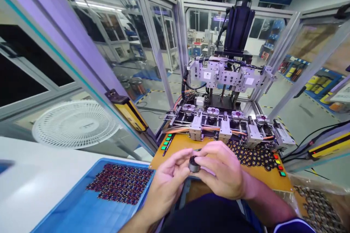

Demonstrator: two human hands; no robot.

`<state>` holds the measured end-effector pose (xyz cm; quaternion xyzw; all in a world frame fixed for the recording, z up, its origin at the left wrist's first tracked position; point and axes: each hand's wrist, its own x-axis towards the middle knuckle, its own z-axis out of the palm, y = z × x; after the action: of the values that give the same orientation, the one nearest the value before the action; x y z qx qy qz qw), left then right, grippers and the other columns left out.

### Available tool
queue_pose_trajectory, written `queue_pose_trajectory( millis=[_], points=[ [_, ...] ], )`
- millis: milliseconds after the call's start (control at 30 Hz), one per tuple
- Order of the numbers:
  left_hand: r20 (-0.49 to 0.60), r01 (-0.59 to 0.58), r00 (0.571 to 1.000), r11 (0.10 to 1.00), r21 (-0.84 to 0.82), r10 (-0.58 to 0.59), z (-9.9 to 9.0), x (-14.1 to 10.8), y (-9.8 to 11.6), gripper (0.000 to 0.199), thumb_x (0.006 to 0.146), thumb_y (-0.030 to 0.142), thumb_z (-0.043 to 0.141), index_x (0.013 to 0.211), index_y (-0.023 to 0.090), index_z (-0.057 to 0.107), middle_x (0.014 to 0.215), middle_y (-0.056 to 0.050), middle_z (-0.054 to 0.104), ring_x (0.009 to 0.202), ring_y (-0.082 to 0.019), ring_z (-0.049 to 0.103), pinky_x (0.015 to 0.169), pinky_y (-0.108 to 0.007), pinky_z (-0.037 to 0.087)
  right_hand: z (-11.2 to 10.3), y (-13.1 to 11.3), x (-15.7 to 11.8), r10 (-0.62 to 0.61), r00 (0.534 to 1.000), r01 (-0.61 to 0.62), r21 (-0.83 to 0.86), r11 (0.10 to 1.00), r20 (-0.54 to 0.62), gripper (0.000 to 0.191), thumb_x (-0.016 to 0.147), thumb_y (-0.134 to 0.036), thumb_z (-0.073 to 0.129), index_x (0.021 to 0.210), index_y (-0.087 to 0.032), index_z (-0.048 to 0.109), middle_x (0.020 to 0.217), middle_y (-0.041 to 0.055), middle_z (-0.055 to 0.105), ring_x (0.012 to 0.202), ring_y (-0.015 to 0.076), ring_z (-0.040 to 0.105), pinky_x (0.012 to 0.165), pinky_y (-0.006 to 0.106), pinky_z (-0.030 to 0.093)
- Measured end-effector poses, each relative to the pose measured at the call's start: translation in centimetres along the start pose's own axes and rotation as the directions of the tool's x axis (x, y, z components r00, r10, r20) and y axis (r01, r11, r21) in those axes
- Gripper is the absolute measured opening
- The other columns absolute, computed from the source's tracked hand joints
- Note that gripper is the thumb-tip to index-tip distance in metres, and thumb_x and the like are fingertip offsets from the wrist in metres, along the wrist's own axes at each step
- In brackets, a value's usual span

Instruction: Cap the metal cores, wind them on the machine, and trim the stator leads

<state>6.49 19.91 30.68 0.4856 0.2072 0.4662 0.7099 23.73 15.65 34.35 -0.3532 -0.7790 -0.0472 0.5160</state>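
A small dark cylindrical part [194, 164] is held between both hands above the front edge of the orange work surface [175, 157]. The fingertips of my left hand [170, 177] grip it from the left. From the right, the thumb and fingers of my right hand [224, 169] close on the same part. Behind the hands stands a machine with a row of several round fixtures [213, 112], each bearing a small part. Many small dark ring-shaped parts [253, 156] lie on the orange surface right of my right hand.
A blue tray [73, 204] with many small parts stands at the lower left. A white fan [78, 123] is behind it. Yellow sensor bars [130, 115] flank both sides. Coloured buttons [280, 168] line the surface's edges. More parts [318, 205] lie at the lower right.
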Motion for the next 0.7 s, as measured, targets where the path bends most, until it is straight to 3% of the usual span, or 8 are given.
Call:
queue_pose_trajectory(
  millis=[100,233,367,533,600,700],
  points=[
    [0.063,0.169,0.985,0.95,-0.261,-0.158,0.9,0.4,-0.3,0.03,0.081,0.034,0.079,0.111,0.03,0.076,0.099,-0.005,0.08,0.096,-0.018,0.075,0.084,-0.023,0.059,-0.3,0.9,0.1,-0.034,0.999,0.033,0.062,0.998,0.026,0.026,0.091,-0.02,0.069,0.115,-0.017,0.059,0.1,0.0103,0.068,0.095,0.0203,0.064,0.085,0.04,0.057],
    [0.142,0.225,0.971,0.933,-0.28,-0.191,1.0,0.7,-0.5,0.024,0.082,0.031,0.079,0.105,0.028,0.077,0.091,-0.002,0.078,0.087,-0.012,0.074,0.08,-0.017,0.057,-0.2,1.7,-0.3,-0.037,0.999,0.037,0.114,0.993,0.005,0.021,0.097,-0.028,0.061,0.113,-0.016,0.061,0.094,0.0107,0.068,0.091,0.0206,0.063,0.079,0.038,0.058],
    [0.133,0.143,0.984,0.971,-0.193,-0.118,0.6,1.2,-1.2,0.025,0.08,0.023,0.081,0.104,0.027,0.077,0.088,-0.001,0.077,0.082,-0.011,0.073,0.075,-0.015,0.057,0.3,2.3,-1.0,-0.007,1.0,0.009,0.111,0.994,-0.015,0.025,0.098,-0.029,0.059,0.118,-0.016,0.061,0.094,0.0112,0.067,0.089,0.0206,0.064,0.078,0.038,0.059],
    [0.082,0.05,0.996,0.995,-0.09,-0.043,0.4,1.9,-1.6,0.019,0.087,0.028,0.073,0.105,0.028,0.076,0.086,-0.002,0.077,0.078,-0.012,0.074,0.071,-0.015,0.058,1.0,3.4,-1.7,0.052,0.998,-0.046,0.147,0.988,-0.034,0.026,0.096,-0.023,0.062,0.121,-0.018,0.06,0.099,0.0108,0.065,0.093,0.0203,0.063,0.081,0.037,0.058],
    [0.071,-0.078,0.995,0.994,0.08,0.073,0.2,2.4,-1.5,0.019,0.087,0.027,0.073,0.105,0.029,0.077,0.094,-0.004,0.078,0.084,-0.013,0.074,0.076,-0.017,0.059,1.1,3.8,-1.8,0.047,0.998,-0.04,0.153,0.987,-0.042,0.022,0.096,-0.021,0.06,0.118,-0.018,0.061,0.097,0.0104,0.065,0.092,0.0202,0.062,0.08,0.037,0.058],
    [0.108,-0.324,0.946,0.888,0.326,0.306,-0.4,3.3,-1.3,0.023,0.081,0.024,0.078,0.103,0.029,0.079,0.101,-0.006,0.076,0.095,-0.017,0.072,0.084,-0.022,0.059,1.2,4.1,-1.7,0.046,0.998,-0.04,0.154,0.987,-0.04,0.021,0.098,-0.024,0.057,0.117,-0.016,0.061,0.095,0.0113,0.065,0.091,0.0207,0.061,0.078,0.037,0.058]
  ],
)
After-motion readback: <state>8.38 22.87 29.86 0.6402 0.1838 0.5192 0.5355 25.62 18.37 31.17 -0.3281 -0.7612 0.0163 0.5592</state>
